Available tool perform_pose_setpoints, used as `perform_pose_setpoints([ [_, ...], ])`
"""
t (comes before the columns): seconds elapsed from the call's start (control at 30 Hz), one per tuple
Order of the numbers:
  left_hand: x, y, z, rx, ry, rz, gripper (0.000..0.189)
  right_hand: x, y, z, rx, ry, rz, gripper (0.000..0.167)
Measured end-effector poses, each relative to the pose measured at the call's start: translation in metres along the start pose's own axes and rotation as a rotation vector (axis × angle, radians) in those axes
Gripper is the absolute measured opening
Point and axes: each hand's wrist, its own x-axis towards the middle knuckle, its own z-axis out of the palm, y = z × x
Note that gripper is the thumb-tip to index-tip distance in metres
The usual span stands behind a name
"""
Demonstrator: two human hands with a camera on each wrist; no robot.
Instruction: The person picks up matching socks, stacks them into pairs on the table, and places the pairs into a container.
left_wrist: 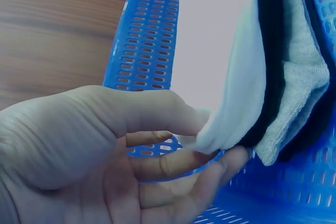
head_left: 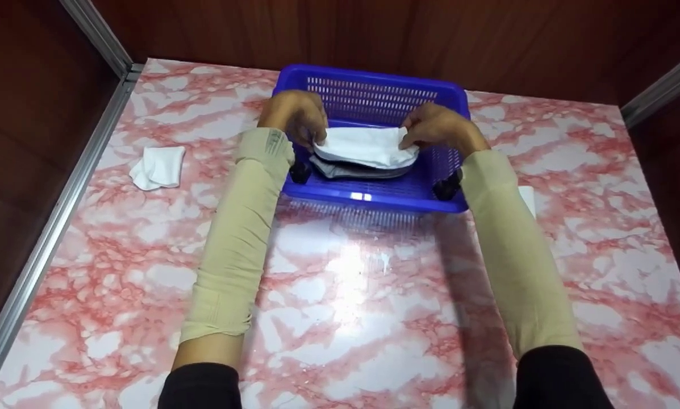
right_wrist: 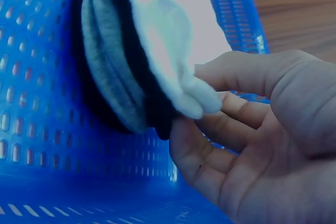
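Note:
A folded white sock [head_left: 365,142] lies across the top of a small stack inside the blue plastic basket [head_left: 368,76]. My left hand [head_left: 303,116] pinches its left end between thumb and fingers. At the opposite end, my right hand [head_left: 439,128] pinches the white fabric too. Below the white layer, the left wrist view shows a black sock [left_wrist: 270,61] and a folded grey sock [left_wrist: 299,87], with more black fabric behind. The right wrist view shows the same layers, with the grey sock [right_wrist: 107,61] between dark ones.
A loosely folded white cloth item [head_left: 159,167] lies on the marbled red-and-white table [head_left: 112,272], left of the basket. Another white item [head_left: 527,200] is partly hidden behind the right forearm. A dark wooden panel [head_left: 374,28] stands behind the basket.

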Motion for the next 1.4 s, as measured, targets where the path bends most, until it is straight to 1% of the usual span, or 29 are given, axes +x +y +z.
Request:
perform_pose_setpoints([
  [0.07,0.001,0.0,0.0,0.05,-0.001,-0.017,0.015,0.001,0.0,0.002,-0.014,0.021,-0.001,0.021],
  [0.17,0.002,-0.001,-0.002,0.136,-0.006,-0.031,0.013,0.0,0.001,0.004,-0.01,0.07,-0.002,0.028],
  [0.23,0.003,-0.001,-0.003,0.163,-0.014,-0.037,0.013,0.0,0.001,0.005,-0.005,0.091,-0.01,0.03],
  [0.33,0.003,0.001,-0.002,0.167,-0.018,-0.054,0.017,-0.001,0.002,0.006,-0.021,0.075,-0.033,0.022],
  [0.43,0.002,0.002,-0.001,0.185,-0.007,-0.043,0.018,-0.002,0.002,0.005,-0.057,0.048,-0.05,0.011],
  [0.47,0.001,0.002,-0.001,0.184,-0.012,-0.041,0.017,-0.003,0.002,0.004,-0.071,0.044,-0.051,0.01],
  [0.53,-0.001,0.002,-0.001,0.203,-0.014,-0.026,0.015,-0.005,0.002,0.004,-0.095,0.045,-0.06,0.012],
  [0.63,-0.004,0.002,-0.001,0.192,-0.025,-0.02,0.016,-0.007,0.001,0.004,-0.115,0.051,-0.077,0.018],
  [0.67,-0.004,0.002,-0.002,0.197,-0.019,-0.018,0.017,-0.008,0.001,0.003,-0.122,0.055,-0.084,0.02],
  [0.83,-0.014,0.006,-0.002,0.189,0.042,0.002,0.024,-0.014,-0.003,0.001,-0.152,0.091,-0.086,0.027],
  [0.93,-0.022,0.011,-0.002,0.208,0.072,0.026,0.024,-0.019,-0.007,-0.001,-0.162,0.124,-0.088,0.031],
  [1.0,-0.027,0.013,-0.004,0.25,0.107,0.06,0.022,-0.023,-0.008,-0.004,-0.155,0.138,-0.101,0.031],
  [1.07,-0.033,0.014,-0.006,0.302,0.158,0.102,0.02,-0.029,-0.01,-0.007,-0.138,0.146,-0.126,0.031],
  [1.2,-0.045,0.011,-0.012,0.349,0.291,0.196,0.021,-0.043,-0.014,-0.016,-0.09,0.168,-0.186,0.03],
  [1.27,-0.05,0.007,-0.014,0.358,0.362,0.248,0.02,-0.051,-0.016,-0.02,-0.069,0.203,-0.217,0.03],
  [1.37,-0.058,-0.001,-0.015,0.396,0.482,0.33,0.01,-0.061,-0.017,-0.027,-0.049,0.279,-0.242,0.029],
  [1.4,-0.061,-0.004,-0.015,0.41,0.524,0.358,0.014,-0.065,-0.016,-0.029,-0.045,0.31,-0.249,0.028],
])
